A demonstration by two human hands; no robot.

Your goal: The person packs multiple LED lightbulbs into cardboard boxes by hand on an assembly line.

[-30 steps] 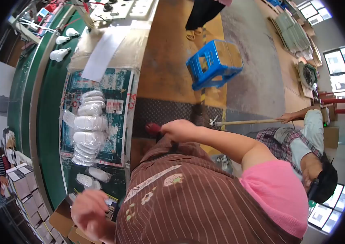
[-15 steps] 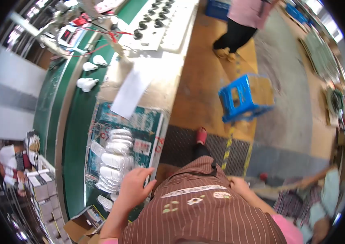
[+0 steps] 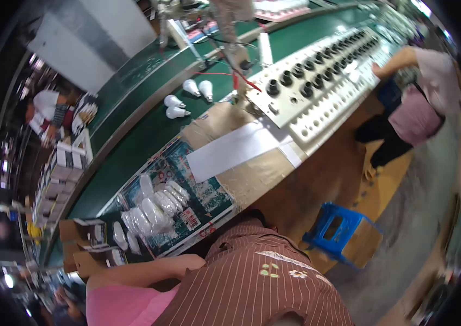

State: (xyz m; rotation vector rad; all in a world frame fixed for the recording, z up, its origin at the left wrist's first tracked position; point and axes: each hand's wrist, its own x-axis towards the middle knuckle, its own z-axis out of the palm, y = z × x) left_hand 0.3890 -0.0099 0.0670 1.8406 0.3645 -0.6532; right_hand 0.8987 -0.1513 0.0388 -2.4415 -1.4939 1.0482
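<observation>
My left hand [image 3: 191,264] rests low beside the striped brown apron [image 3: 257,271], near the front edge of the bench; its fingers are hidden. My right hand is out of view. Beyond the left hand, several white pieces in clear plastic wrap [image 3: 154,215] lie in a row on a green printed sheet [image 3: 209,196]. A blank white paper strip [image 3: 233,151] lies across the sheet and brown covering. Several white bulbs [image 3: 191,87] lie on the green surface behind. A white board with black sockets [image 3: 295,100] stands further right.
Open cardboard boxes [image 3: 86,259] sit at the bench's left end. A blue stool [image 3: 339,232] stands on the floor at right. Another person [image 3: 416,115] stands past it, one arm reaching to the socket board. Red and black wires hang near the bulbs.
The view has swung left and turned, so the bench now runs diagonally and more of the socket board shows. My left hand has lowered against the apron; my right hand has left the view.
</observation>
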